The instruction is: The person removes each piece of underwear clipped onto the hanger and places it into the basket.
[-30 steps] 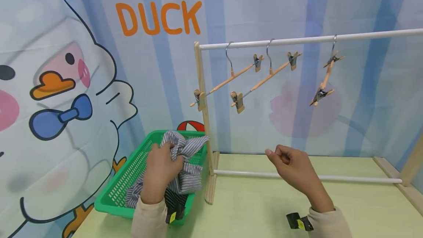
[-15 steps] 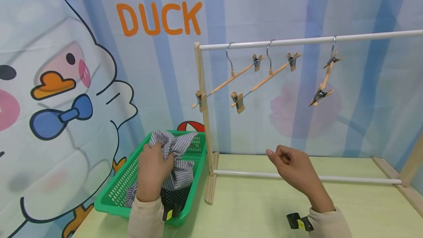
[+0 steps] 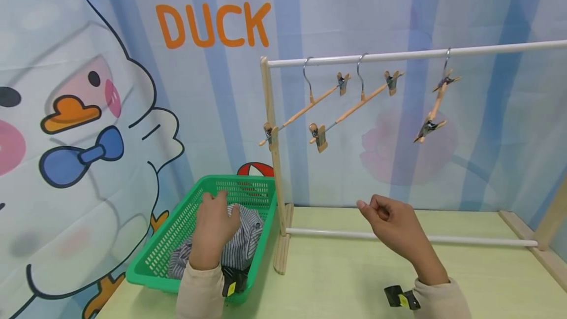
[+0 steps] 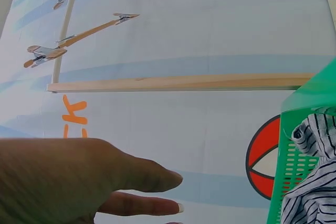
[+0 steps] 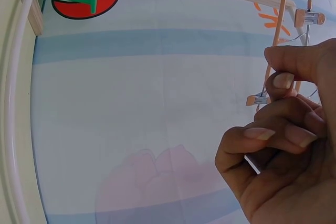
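Observation:
My left hand (image 3: pixel 214 228) is over the green basket (image 3: pixel 152 283), holding nothing, its thumb and fingers apart. Below it, a grey-and-white striped cloth (image 3: pixel 247 235) lies bunched in the basket, partly hidden by the hand. In the left wrist view the thumb and fingertips of the left hand (image 4: pixel 126 182) stand away from the striped cloth (image 4: pixel 315 195) at the right. My right hand (image 3: pixel 396 228) hovers in front of the rack, fingers loosely curled and thumb out. The right wrist view shows nothing in the right hand (image 5: pixel 283 140).
A rack with a white top rail (image 3: pixel 407 54) and wooden post (image 3: pixel 275 171) stands right of the basket. Several clip hangers (image 3: pixel 350 112) hang from it with nothing clipped on. A white lower bar (image 3: pixel 330 233) runs close above the pale table (image 3: pixel 336 279). A printed curtain (image 3: pixel 336 171) hangs behind.
My left hand held the striped cloth up over the basket, moved slightly left, then let it go. The cloth has dropped into the basket. My right hand has stayed in place.

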A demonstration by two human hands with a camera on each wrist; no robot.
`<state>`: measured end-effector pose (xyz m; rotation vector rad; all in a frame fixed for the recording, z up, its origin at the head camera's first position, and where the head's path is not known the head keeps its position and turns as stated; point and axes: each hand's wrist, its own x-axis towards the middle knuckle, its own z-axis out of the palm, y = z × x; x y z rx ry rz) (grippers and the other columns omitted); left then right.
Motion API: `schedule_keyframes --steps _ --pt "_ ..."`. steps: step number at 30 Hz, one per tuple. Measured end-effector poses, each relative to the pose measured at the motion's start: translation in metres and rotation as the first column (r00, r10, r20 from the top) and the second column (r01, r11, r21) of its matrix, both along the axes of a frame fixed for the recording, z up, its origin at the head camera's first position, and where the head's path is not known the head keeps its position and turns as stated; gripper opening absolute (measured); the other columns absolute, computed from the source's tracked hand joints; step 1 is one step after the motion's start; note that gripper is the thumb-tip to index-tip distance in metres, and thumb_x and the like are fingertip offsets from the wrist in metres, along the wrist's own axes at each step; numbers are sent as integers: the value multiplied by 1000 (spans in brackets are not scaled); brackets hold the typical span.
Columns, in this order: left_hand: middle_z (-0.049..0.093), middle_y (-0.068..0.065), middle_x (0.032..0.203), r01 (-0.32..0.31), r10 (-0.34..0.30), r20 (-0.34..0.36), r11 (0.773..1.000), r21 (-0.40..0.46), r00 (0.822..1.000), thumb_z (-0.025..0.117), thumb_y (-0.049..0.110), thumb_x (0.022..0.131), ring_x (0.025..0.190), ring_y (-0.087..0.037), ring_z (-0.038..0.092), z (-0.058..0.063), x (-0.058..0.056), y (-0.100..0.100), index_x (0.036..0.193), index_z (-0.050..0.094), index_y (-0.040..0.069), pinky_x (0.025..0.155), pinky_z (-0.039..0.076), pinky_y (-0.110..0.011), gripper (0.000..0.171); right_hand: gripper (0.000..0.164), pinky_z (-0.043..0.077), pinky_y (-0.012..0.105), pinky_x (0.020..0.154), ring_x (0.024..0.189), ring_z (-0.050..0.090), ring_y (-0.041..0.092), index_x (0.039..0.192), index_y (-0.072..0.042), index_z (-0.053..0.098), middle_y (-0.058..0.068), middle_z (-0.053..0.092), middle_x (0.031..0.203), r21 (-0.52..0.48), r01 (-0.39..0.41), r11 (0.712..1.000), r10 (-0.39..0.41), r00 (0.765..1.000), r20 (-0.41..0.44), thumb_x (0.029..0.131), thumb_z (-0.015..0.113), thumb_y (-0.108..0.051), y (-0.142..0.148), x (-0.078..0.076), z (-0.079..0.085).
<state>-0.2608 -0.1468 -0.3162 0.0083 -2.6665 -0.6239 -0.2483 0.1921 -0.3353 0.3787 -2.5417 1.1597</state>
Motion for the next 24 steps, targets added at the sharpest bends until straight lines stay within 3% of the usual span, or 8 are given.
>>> schedule_keyframes --steps 10,24 --pt "53 -36 128 13 -12 61 1000 -9 998 55 17 98 112 -53 55 0 2 3 134 55 -8 92 48 -62 44 44 34 26 54 45 27 8 70 -14 50 -8 27 53 6 -2 1000 2 1000 -3 101 54 -45 0 0 -1" --pt "55 -32 132 43 -39 73 997 -57 997 60 22 97 108 -47 60 3 2 16 136 56 -3 85 53 -59 46 44 33 25 53 46 26 6 70 -14 48 -8 26 54 8 -20 1000 20 1000 -17 101 55 -45 0 -2 2"
